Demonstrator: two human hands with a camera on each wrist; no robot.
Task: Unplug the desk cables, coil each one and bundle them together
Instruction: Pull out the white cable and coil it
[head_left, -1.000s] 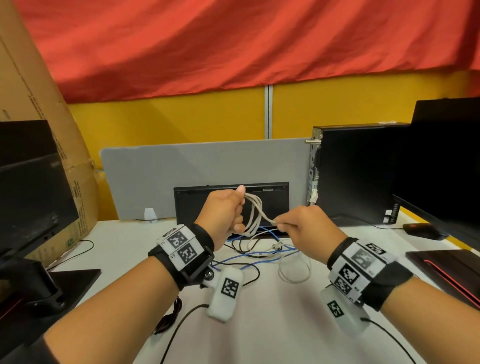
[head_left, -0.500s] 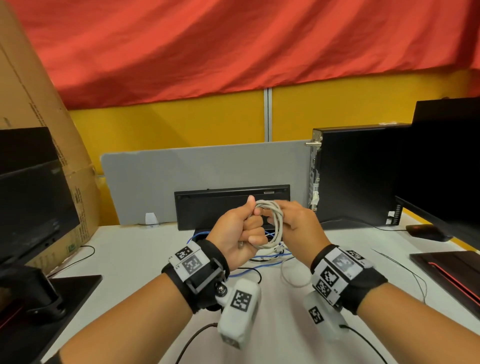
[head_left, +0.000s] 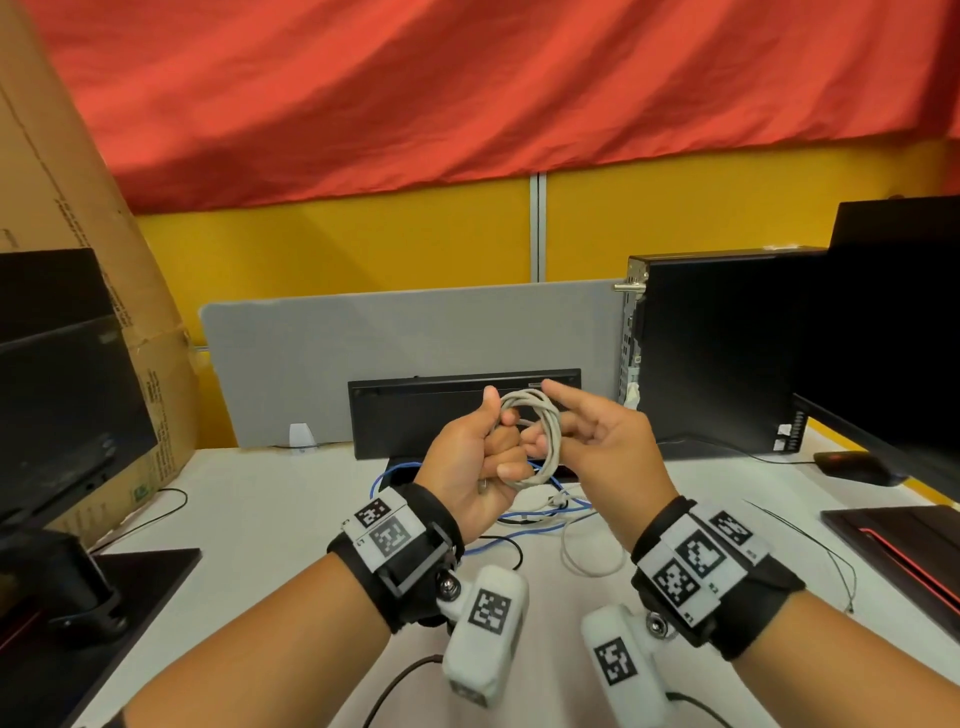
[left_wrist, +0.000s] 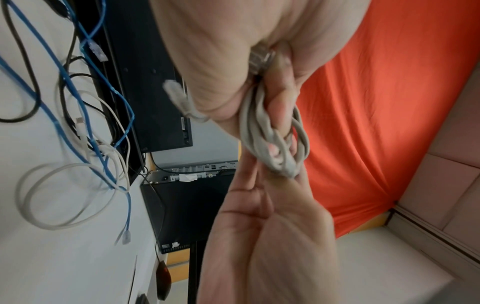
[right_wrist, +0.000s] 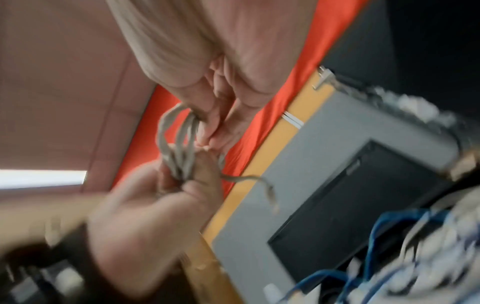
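Observation:
A grey cable (head_left: 551, 431) is wound into a small coil held up over the white desk (head_left: 291, 519). My left hand (head_left: 501, 431) grips the coil's left side, fingers curled through it and thumb up. My right hand (head_left: 571, 434) pinches the coil's right side, its index finger stretched out straight. In the left wrist view the coil (left_wrist: 259, 131) sits between both hands and its plug end (left_wrist: 179, 98) dangles free. The blurred right wrist view shows the coil (right_wrist: 179, 156) too. A blue cable (head_left: 524, 519), a loose white cable loop (head_left: 587, 564) and a black cable (head_left: 498, 545) lie beneath.
A black keyboard (head_left: 415, 415) leans against the grey divider (head_left: 363, 353) behind the hands. A black PC tower (head_left: 717, 353), a monitor (head_left: 893, 338) and a mouse (head_left: 852, 467) stand at the right. Another monitor (head_left: 62, 395) and a cardboard box (head_left: 78, 208) are at the left.
My right hand has brought the stretched length of grey cable in to my left hand, laying it onto the coil. Both hands now meet at the coil, and the right index finger has straightened.

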